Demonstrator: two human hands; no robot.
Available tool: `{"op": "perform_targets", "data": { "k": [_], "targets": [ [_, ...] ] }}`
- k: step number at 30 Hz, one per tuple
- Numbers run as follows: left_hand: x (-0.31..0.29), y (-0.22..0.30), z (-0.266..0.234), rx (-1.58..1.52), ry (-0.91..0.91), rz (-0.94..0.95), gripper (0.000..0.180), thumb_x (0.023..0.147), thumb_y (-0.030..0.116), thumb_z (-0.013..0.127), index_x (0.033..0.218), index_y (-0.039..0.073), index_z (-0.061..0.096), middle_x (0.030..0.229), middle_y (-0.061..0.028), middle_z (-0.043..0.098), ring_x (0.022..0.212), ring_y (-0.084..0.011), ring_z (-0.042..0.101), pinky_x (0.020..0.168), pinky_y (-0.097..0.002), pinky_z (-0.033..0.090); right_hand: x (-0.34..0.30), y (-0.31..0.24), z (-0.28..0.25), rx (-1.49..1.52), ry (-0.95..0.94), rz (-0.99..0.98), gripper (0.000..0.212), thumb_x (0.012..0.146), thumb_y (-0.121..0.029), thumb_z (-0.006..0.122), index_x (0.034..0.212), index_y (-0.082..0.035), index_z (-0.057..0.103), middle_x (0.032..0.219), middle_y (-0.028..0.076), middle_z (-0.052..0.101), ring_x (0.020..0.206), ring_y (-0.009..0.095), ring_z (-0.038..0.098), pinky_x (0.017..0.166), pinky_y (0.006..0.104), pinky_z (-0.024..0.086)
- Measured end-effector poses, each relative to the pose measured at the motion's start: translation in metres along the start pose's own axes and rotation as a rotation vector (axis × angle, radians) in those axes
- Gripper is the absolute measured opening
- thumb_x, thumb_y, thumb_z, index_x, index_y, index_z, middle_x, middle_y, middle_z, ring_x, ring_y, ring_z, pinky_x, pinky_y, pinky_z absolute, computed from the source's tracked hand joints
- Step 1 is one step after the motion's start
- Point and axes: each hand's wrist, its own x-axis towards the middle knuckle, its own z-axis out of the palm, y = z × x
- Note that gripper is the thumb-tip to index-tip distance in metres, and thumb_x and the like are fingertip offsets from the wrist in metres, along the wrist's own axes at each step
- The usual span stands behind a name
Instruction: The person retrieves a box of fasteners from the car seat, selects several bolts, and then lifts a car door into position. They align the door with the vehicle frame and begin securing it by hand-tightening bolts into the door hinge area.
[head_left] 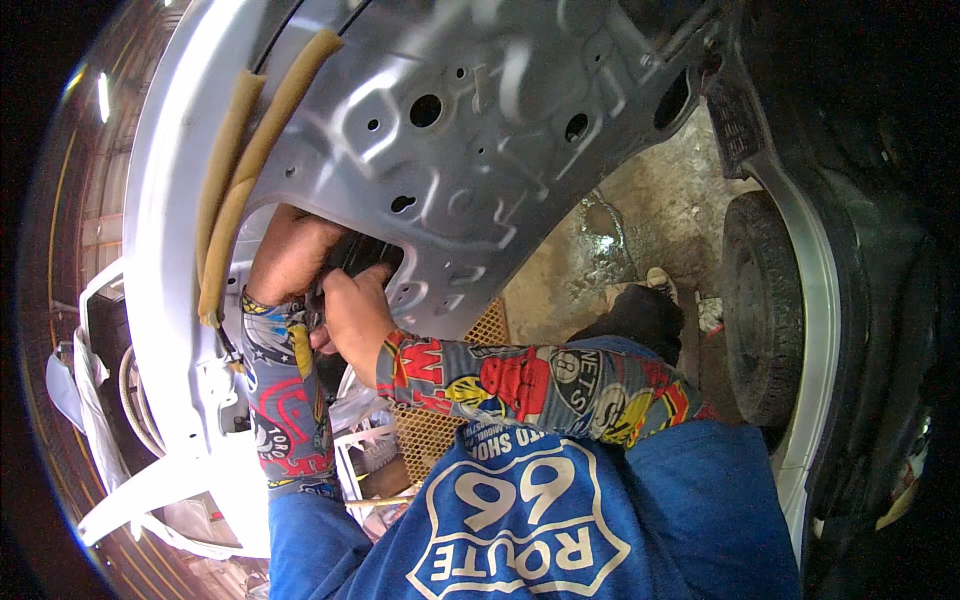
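A bare grey metal car door panel [510, 195] with several holes stands before me. My left hand [298, 248] reaches through a large cut-out [392, 258] in its lower left part, and the panel hides its fingers. My right hand [357, 308] is at the same cut-out, close beside the left wrist. Its fingers are bent inward at the dark gap, and whatever they grip is hidden. Patterned sleeves cover both forearms. Left of the cut-out, two tan foam-wrapped cables [262, 150] run down along the door's edge.
A black tyre [765, 310] stands at the right beside a pale door sill [822, 330]. Beneath my arms lies a yellowish perforated mesh [425, 445]. A shoe [660, 282] rests on the stained concrete floor [600, 235]. Another white vehicle part [150, 495] sits at the lower left.
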Motion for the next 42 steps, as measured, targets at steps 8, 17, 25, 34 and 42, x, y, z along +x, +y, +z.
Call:
{"op": "perform_targets", "data": {
  "k": [8, 17, 25, 34, 42],
  "targets": [
    [-0.003, -0.014, -0.008, 0.144, -0.058, 0.133, 0.038, 0.078, 0.012, 0.070, 0.112, -0.004, 0.068, 0.108, -0.0156, 0.071, 0.102, -0.0241, 0.064, 0.091, -0.0350, 0.048, -0.002, 0.009, 0.001, 0.020, 0.027, -0.030, 0.046, 0.092, -0.030, 0.046, 0.117, 0.005, 0.029, 0.083, 0.019, 0.060, 0.059, 0.025, 0.063, 0.053, 0.0355, 0.052],
    [-0.014, 0.016, -0.005, -0.129, -0.042, -0.013, 0.041, 0.068, 0.000, 0.068, 0.108, -0.007, 0.066, 0.104, -0.0140, 0.070, 0.098, -0.0249, 0.064, 0.090, -0.0344, 0.048, 0.008, 0.018, -0.003, -0.103, 0.051, -0.039, 0.053, 0.091, -0.029, 0.049, 0.125, 0.004, 0.025, 0.099, 0.020, 0.056, 0.079, 0.025, 0.064, 0.067, 0.0385, 0.052],
    [-0.016, 0.019, -0.005, -0.269, -0.031, -0.039, 0.038, 0.070, 0.003, 0.070, 0.107, -0.006, 0.068, 0.101, -0.0124, 0.071, 0.095, -0.0233, 0.065, 0.089, -0.0351, 0.049, -0.025, 0.020, -0.002, -0.104, 0.046, -0.328, 0.080, 0.091, -0.018, 0.053, 0.149, 0.011, 0.005, 0.151, 0.032, 0.030, 0.141, 0.042, 0.032, 0.119, 0.0413, 0.020],
    [-0.005, 0.004, -0.005, -0.166, -0.171, -0.065, 0.037, 0.069, 0.007, 0.073, 0.104, -0.002, 0.071, 0.101, -0.0132, 0.073, 0.094, -0.0245, 0.067, 0.088, -0.0342, 0.050, -0.088, -0.025, -0.041, -0.363, -0.560, -0.429, 0.056, 0.099, -0.020, 0.054, 0.147, 0.001, 0.038, 0.123, 0.019, 0.059, 0.106, 0.016, 0.059, 0.090, 0.0312, 0.049],
    [-0.005, 0.001, 0.000, -0.108, -0.134, -0.064, 0.042, 0.069, 0.008, 0.075, 0.109, -0.002, 0.069, 0.103, -0.0140, 0.072, 0.096, -0.0230, 0.067, 0.085, -0.0345, 0.051, -0.030, -0.071, -0.100, -0.371, -0.070, -0.774, 0.014, 0.094, -0.008, 0.056, 0.105, -0.002, 0.063, 0.079, 0.006, 0.064, 0.071, 0.012, 0.059, 0.066, 0.0302, 0.048]
  ]
}}
